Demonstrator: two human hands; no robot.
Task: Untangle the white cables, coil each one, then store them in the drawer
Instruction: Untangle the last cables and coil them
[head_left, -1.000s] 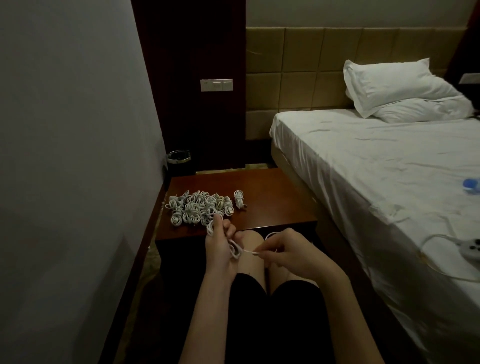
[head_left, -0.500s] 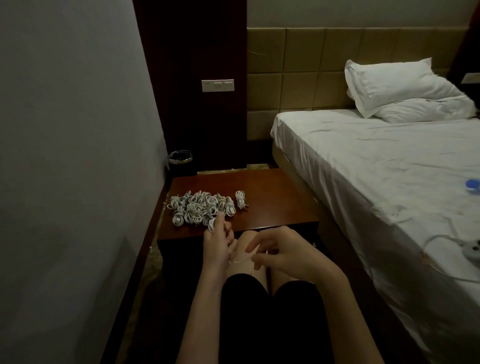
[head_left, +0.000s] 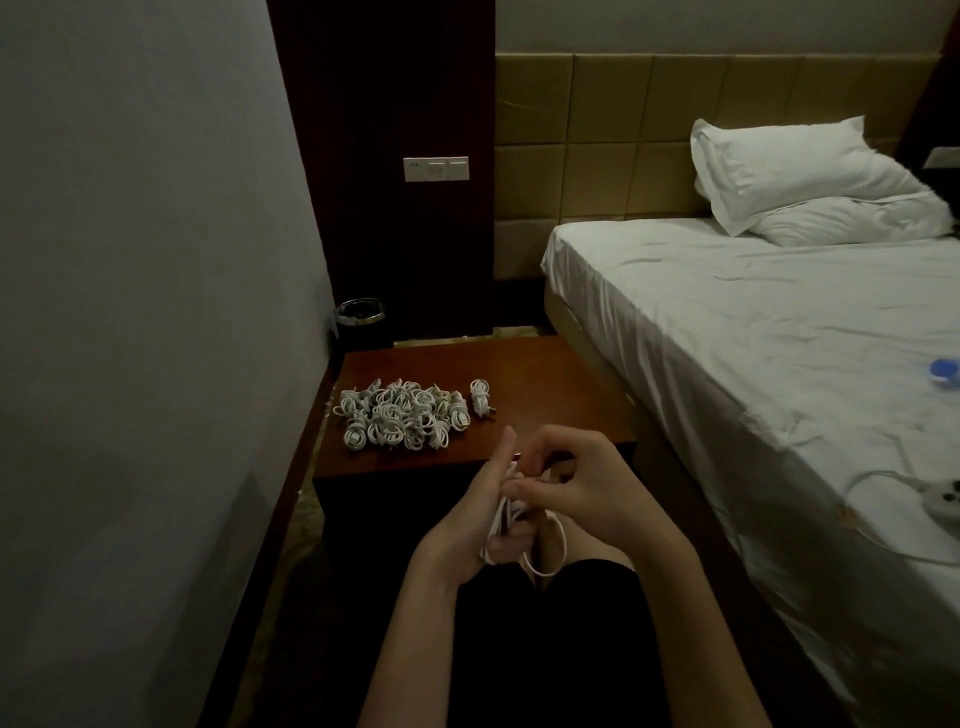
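The person is sitting low with both hands raised over their knees, working a white cable between them. The left hand is standing edge-up with the thumb pointing straight up, and its fingers are curling around a small bundle of turns, gripping it against the palm. The right hand is pressing in close from the other side, touching the left, its fingers bending and pinching the cable near the top of the bundle. One loose loop is hanging down just below both sets of fingers, in front of the knees. Beyond the fingers, on the wooden bench, a heap of coiled cables is lying toward the wall side, with a single coil sitting just beside it, slightly apart. Whether the bench has a drawer I cannot tell from here. Farther past the fingers, a small bin is standing against the wall. Off to the right-hand side of the fingers, a bed with two pillows is carrying a white power strip with its cord and a small blue thing that is too blurred to name.
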